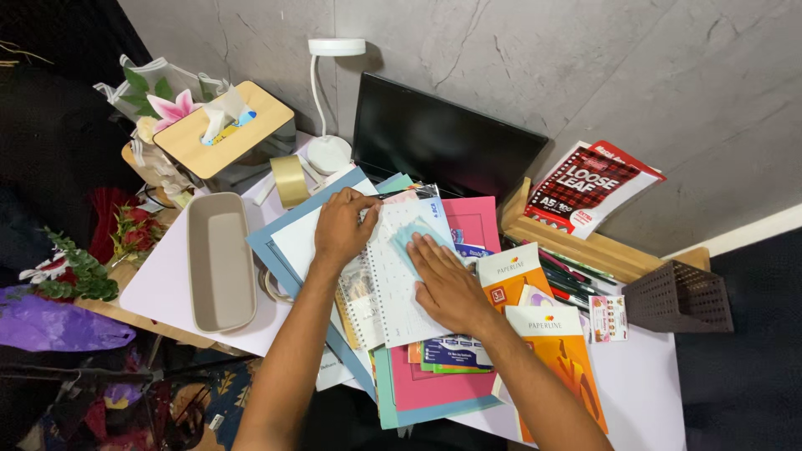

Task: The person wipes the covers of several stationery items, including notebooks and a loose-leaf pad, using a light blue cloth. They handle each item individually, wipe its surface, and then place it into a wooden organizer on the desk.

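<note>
My left hand [341,229] rests flat on the left edge of a white spiral notebook [393,288], fingers bent over its top corner. My right hand [447,284] lies flat, palm down, on a small pale blue piece [408,237] that sits on the notebook's page. The notebook lies on top of a pile of coloured folders, a pink folder [478,220] and a blue folder [266,244] among them. Neither hand grips anything.
A beige oblong tray [219,259] stands left of the pile. Behind are a tape roll [289,179], a wooden tissue box [225,134], a white desk lamp [328,150] and a dark screen [439,142]. Orange paper packs [560,342], pens [568,276] and a dark mesh basket [678,296] lie right.
</note>
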